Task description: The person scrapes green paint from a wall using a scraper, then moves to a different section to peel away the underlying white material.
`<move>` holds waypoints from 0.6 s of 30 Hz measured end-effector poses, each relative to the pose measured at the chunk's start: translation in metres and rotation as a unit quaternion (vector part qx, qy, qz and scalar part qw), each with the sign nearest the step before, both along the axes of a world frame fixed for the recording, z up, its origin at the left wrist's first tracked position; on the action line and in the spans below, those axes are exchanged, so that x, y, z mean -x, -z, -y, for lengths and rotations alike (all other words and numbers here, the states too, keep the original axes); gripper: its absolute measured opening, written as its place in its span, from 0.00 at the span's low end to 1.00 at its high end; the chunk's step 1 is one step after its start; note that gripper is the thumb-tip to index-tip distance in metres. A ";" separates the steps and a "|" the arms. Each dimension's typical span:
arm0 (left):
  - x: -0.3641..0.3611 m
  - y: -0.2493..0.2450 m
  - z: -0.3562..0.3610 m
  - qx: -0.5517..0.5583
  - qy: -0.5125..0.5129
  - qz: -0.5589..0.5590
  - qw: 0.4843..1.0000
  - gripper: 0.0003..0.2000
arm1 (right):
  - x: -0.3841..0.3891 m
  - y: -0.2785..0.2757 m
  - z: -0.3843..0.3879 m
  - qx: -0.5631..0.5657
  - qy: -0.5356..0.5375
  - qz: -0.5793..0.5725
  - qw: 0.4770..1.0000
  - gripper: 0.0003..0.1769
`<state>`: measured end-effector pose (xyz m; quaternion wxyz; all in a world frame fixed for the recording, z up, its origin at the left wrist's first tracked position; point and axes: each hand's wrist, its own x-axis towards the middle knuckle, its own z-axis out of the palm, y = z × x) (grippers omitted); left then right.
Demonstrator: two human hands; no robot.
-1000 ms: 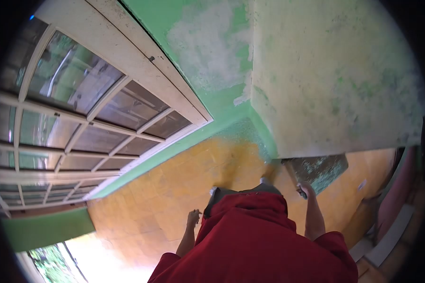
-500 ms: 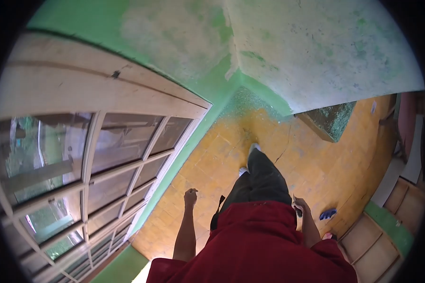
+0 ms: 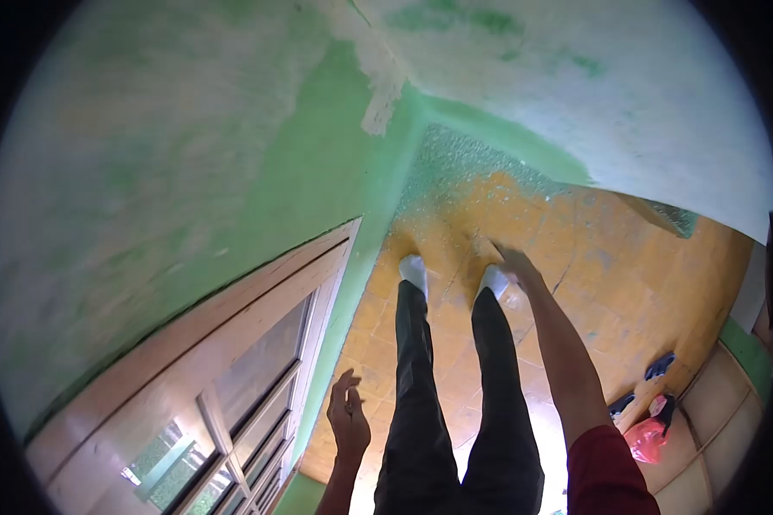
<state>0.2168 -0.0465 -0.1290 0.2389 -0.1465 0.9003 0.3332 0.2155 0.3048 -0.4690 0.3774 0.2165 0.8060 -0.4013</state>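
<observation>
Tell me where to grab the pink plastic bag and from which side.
Pinch the pink bag by its crumpled top, coming from above: it lies slumped on the tiled floor, so the loose plastic there probably offers the easiest hold. Handles cannot be made out.

No text, label, brand, number or sign readable: none on green wall (image 3: 189,172) at 10 o'clock, wooden window frame (image 3: 232,343) at 8, orange floor tiles (image 3: 610,257) at 3, pink bag (image 3: 647,438) at 4.
</observation>
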 end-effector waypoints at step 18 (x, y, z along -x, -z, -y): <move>0.153 0.070 -0.019 0.012 0.212 -0.159 0.964 0.20 | 0.262 -0.103 0.100 0.155 0.323 -0.223 0.906 0.38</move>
